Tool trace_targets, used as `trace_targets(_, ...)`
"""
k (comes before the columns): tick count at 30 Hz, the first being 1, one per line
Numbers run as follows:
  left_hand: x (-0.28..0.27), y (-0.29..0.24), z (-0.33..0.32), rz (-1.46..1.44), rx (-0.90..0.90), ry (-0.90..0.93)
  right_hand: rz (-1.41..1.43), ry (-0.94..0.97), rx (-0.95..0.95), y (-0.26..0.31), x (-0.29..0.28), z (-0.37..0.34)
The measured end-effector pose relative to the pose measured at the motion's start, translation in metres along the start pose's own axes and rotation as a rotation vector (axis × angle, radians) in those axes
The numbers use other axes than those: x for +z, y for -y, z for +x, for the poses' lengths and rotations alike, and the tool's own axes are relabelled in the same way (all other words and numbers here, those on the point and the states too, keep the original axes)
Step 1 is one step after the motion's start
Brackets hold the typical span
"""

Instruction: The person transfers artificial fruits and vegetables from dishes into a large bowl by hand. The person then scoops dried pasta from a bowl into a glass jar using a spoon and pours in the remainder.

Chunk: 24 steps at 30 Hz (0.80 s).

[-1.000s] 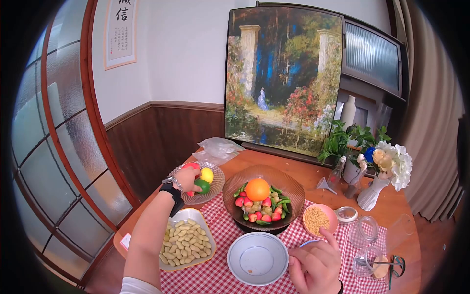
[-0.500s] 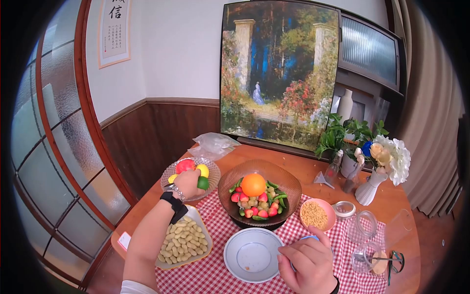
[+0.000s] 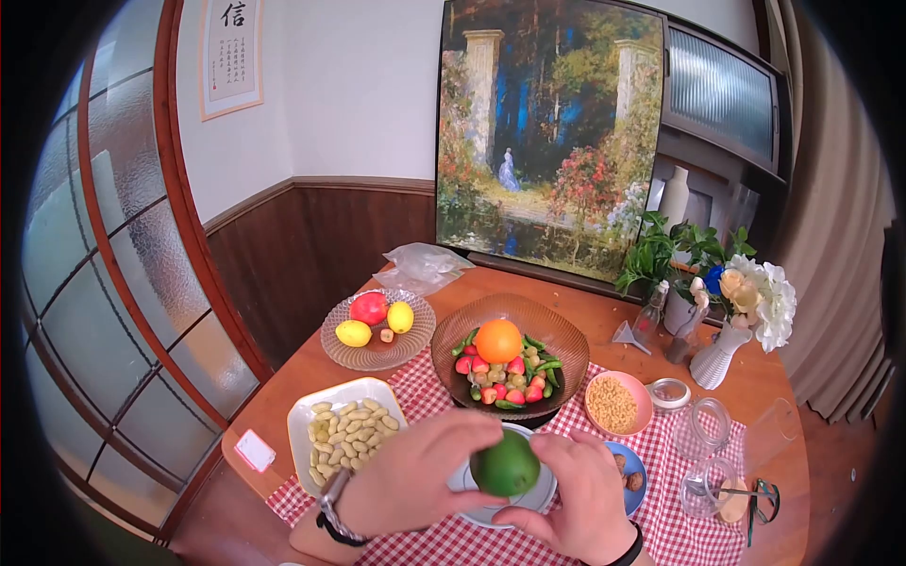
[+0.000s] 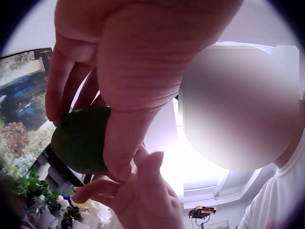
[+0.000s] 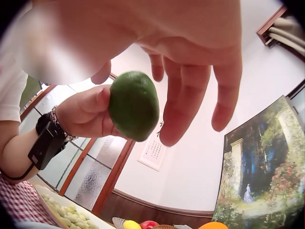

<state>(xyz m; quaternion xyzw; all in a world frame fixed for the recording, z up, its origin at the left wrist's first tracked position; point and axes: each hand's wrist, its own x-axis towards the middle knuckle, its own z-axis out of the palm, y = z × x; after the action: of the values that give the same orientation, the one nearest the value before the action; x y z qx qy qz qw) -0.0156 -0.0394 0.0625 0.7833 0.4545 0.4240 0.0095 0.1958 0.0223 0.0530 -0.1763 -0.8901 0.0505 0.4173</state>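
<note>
A glossy green lime is pinched between the thumb and fingers of my left hand, held over the white bowl. My right hand is beside the lime, its thumb and fingers spread out. The right wrist view shows the lime with the right fingers hanging fairly straight close by. In the left wrist view the left thumb presses the near side of the lime. Both hands hide much of the bowl.
A glass plate at the left holds two lemons, a red fruit and a small brown one. Nearby are a dish of peanuts, a brown glass bowl with an orange, a pink bowl, a blue dish and glass jars.
My left hand has taken the lime from the glass plate and brought it right and nearer, over the white bowl. My right hand has opened its fingers and turned towards the lime.
</note>
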Motion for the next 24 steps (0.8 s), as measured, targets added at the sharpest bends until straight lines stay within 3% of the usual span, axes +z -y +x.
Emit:
trace_targets(3, -0.002, -0.020, -0.010, 0.019, 0.032, 0.067, 0.027, -0.042, -0.143, 0.002, 0.000, -0.005)
trace_targets(9, -0.008, -0.038, -0.027, 0.019, 0.053, 0.099, 0.170, -0.062, -0.244, 0.019, -0.017, -0.007)
trace_targets(11, -0.016, -0.041, -0.025, 0.066, 0.224, 0.136, 0.133, -0.052, -0.369, 0.021, -0.024, -0.007)
trace_targets(13, -0.015, -0.041, -0.023, 0.010, 0.214, 0.105, 0.154, -0.096, -0.395, 0.023, -0.028, -0.008)
trace_targets(15, -0.015, -0.036, -0.024, 0.106, 0.093, 0.195, 0.248, -0.138, -0.423, 0.023, -0.036, -0.010)
trace_targets(17, -0.014, -0.031, -0.022, 0.196, 0.114, 0.202, 0.336, -0.115, -0.390, 0.028, -0.040, -0.015)
trace_targets(19, -0.013, -0.030, -0.019, 0.287, 0.131, 0.204, 0.463, -0.341, -0.363, 0.034, -0.033, -0.021)
trace_targets(20, -0.012, -0.030, -0.018, 0.254, 0.140, 0.227, 0.374, -0.606, -0.438, 0.030, -0.007, -0.027)
trace_targets(21, -0.012, -0.030, -0.018, 0.220, 0.147, 0.251, 0.376, -0.602, -0.439, 0.024, 0.001, -0.027)
trace_targets(23, -0.010, -0.027, -0.019, 0.209, 0.179, 0.261, 0.239, -0.963, -0.549, 0.014, 0.011, -0.026)
trace_targets(24, -0.009, -0.026, -0.019, 0.199, 0.216, 0.277, 0.171, -0.827, -0.639, -0.008, 0.001, -0.045)
